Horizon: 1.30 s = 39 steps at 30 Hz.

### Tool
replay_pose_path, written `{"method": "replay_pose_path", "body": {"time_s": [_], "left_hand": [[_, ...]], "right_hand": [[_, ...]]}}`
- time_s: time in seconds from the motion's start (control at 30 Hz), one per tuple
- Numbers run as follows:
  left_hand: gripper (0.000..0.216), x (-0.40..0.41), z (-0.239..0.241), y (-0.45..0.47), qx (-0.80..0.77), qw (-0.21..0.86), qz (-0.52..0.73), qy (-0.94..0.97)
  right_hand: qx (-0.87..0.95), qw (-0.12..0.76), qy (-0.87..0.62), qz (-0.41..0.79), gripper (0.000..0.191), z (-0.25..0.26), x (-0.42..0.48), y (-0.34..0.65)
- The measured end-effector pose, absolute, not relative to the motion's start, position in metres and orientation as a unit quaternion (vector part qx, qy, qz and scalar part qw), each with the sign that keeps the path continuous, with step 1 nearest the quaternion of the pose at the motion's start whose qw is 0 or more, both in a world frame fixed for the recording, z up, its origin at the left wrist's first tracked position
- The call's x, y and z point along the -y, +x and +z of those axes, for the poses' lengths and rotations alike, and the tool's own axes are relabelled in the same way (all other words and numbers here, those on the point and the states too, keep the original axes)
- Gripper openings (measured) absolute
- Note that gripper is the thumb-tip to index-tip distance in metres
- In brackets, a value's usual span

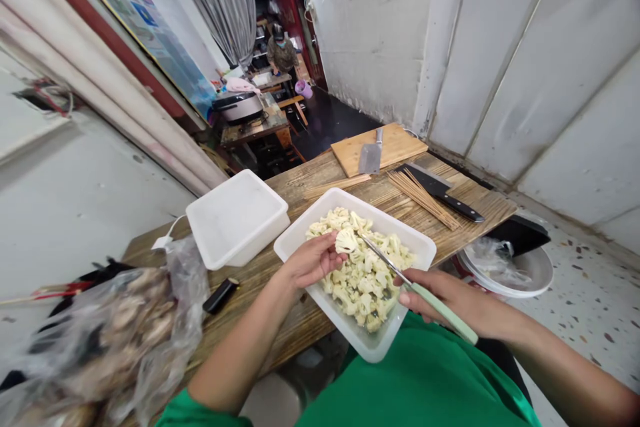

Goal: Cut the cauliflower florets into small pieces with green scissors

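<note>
My left hand (313,260) pinches a cauliflower floret (346,240) over a white rectangular tub (300,240) full of cut cauliflower pieces (363,277). My right hand (450,303) grips a small knife with a pale green handle (440,307). Its thin blade (383,259) points up-left and touches the held floret. The tub overhangs the near edge of a wooden table (265,273), just above my green shirt.
An upturned white tub (235,217) sits left of the cauliflower. A black lighter (221,295) and a plastic bag of mushrooms (115,333) lie at left. Behind are bamboo skewers (423,197), a black-handled knife (443,192), a cleaver (371,157) on a cutting board (395,143), and a white basin (515,270) at right. A person stands far back.
</note>
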<state>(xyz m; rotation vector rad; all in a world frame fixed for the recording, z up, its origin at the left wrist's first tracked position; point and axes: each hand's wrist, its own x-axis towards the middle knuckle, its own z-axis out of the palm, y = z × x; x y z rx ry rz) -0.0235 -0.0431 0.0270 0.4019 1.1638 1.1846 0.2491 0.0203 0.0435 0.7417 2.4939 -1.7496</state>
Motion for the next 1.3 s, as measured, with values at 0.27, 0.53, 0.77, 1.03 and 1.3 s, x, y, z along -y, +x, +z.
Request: {"method": "replay_pose_path", "body": {"time_s": [0.27,0.53,0.77,1.03,1.3], "left_hand": [[0.020,0.046,0.035,-0.002,-0.524,0.578,0.599,0.182],[0.036,0.045,0.029,0.012,-0.557,0.480,0.638,0.228],[0.031,0.045,0.020,0.020,-0.589,0.381,0.629,0.335],[0.027,0.049,0.021,0.023,-0.619,0.333,0.594,0.390],[0.025,0.049,0.021,0.020,-0.635,0.328,0.583,0.387]], "right_hand": [[-0.866,0.042,0.285,-0.408,0.047,0.059,-0.019,0.242],[-0.846,0.022,0.241,-0.475,0.041,0.058,-0.023,0.235],[-0.786,0.022,0.263,-0.559,0.041,0.056,-0.022,0.228],[-0.752,0.017,0.277,-0.598,0.044,0.051,-0.019,0.224],[-0.759,0.025,0.302,-0.576,0.053,0.046,-0.017,0.214]]}}
